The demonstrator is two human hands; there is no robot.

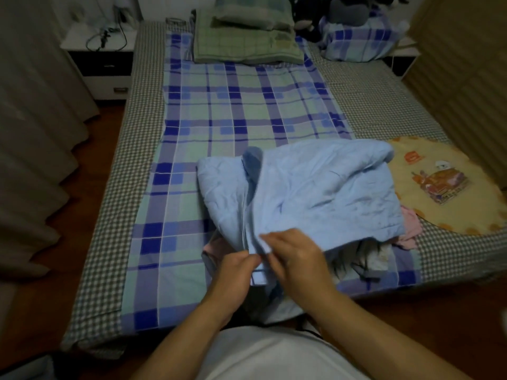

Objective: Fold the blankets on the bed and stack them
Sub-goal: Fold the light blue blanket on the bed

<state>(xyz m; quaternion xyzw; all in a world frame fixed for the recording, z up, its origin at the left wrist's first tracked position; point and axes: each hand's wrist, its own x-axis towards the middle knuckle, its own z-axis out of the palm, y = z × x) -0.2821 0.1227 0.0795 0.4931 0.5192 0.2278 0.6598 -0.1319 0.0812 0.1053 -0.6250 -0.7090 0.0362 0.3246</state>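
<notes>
Nearest the camera, both hands meet at the near edge of the light blue blanket (pixel 315 187). The left hand (pixel 236 272) has its fingers curled round the bunched hem, and the right hand (pixel 295 256) pinches the same strip of edge just beside it, so each grip is closed on the cloth. Holding the hem at two touching spots looks like a way to line up the corners before the next fold is laid.

The blanket itself is partly folded: one layer is doubled over another, the near part lifted off the bed (pixel 104 215) and hanging toward the person, the far part resting on the plaid sheet (pixel 233 111). It sits at the foot of the bed, probably because that is within easy reach from where the person stands.

Under its right side, pink cloth (pixel 410 231) and something darker stick out; what they are cannot be told. Just to the right lies a round yellow mat (pixel 444 187) with a cartoon print.

Farther off, the plaid sheet is spread flat along the middle of the bed. At the head end a green folded blanket (pixel 247 45) carries a pillow (pixel 252 12), a likely start for the stack. A nightstand (pixel 101 58) stands at the far left.
</notes>
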